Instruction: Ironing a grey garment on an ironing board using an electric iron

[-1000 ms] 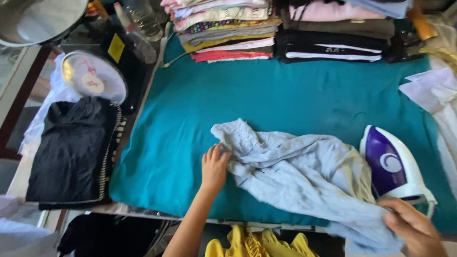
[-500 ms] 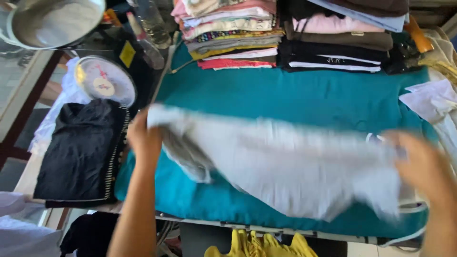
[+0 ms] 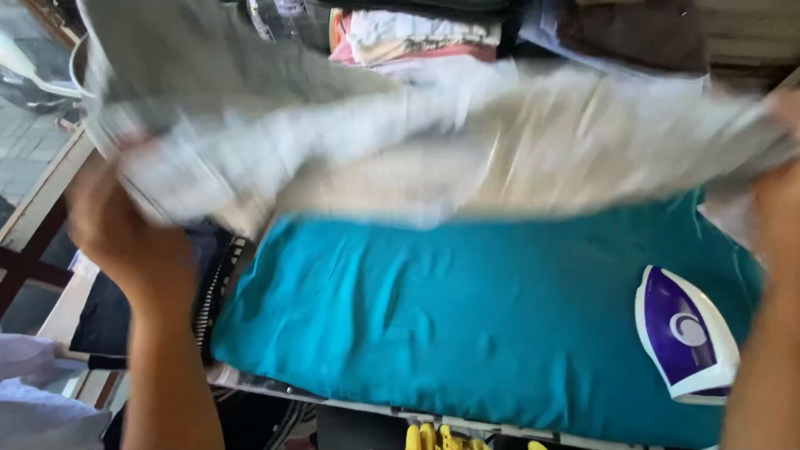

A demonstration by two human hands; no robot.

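A pale grey-blue garment [image 3: 433, 142] is stretched out in the air above the teal ironing surface [image 3: 450, 317], blurred by motion. My left hand [image 3: 125, 233] grips its left edge. My right hand [image 3: 779, 200] grips its right edge at the frame's right side. The cloth hides most of the far half of the surface. A purple and white iron [image 3: 687, 333] rests on the teal cover at the right, below my right arm.
Folded clothes [image 3: 417, 33] are stacked at the back, partly hidden by the lifted garment. A dark garment [image 3: 108, 308] lies on a side stand at the left. Yellow hangers [image 3: 433, 437] show below the front edge.
The garment lay crumpled on the teal cover; both hands have since grabbed its ends, lifted it and spread it wide in the air. The view has shifted closer.
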